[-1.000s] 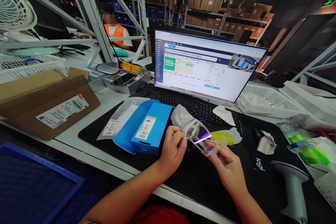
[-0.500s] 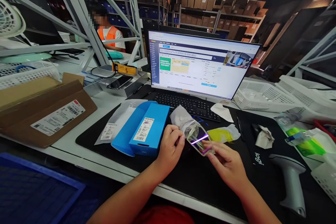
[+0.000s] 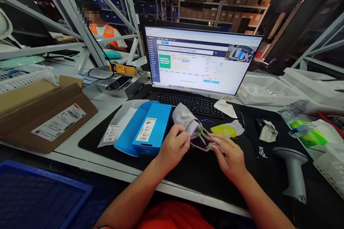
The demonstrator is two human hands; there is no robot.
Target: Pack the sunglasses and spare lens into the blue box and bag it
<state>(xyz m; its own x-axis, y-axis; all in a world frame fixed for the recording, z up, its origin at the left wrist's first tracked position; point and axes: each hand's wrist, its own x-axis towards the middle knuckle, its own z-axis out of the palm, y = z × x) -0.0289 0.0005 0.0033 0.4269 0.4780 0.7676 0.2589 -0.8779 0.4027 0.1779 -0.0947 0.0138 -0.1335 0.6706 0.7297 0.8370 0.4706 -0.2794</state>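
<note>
In the head view, my left hand (image 3: 175, 146) is closed, pinching the mouth of a pale grey cloth pouch (image 3: 182, 115). A pair of glasses (image 3: 202, 144) with a clear frame and dark purplish lenses sits partly inside that pouch, its folded temples near the opening. My right hand (image 3: 228, 154) grips the outer end of the glasses between thumb and fingers. Just left of my left hand lies a blue box (image 3: 158, 118) with a white label, its flap folded out. Beside it is a translucent plastic bag (image 3: 120, 118) with a printed label.
Behind my hands stand a keyboard (image 3: 188, 102) and a monitor (image 3: 200, 62). To the right are a yellow wrapper (image 3: 224, 130), crumpled paper (image 3: 268, 131) and a barcode scanner (image 3: 292, 171). An open cardboard box (image 3: 45, 114) sits left. A person (image 3: 103, 30) in an orange vest is behind the frame.
The glasses have tilted, so the lens glare has mostly gone and the temples show more. Both hands stay on the pouch and glasses. The camera view has shifted slightly.
</note>
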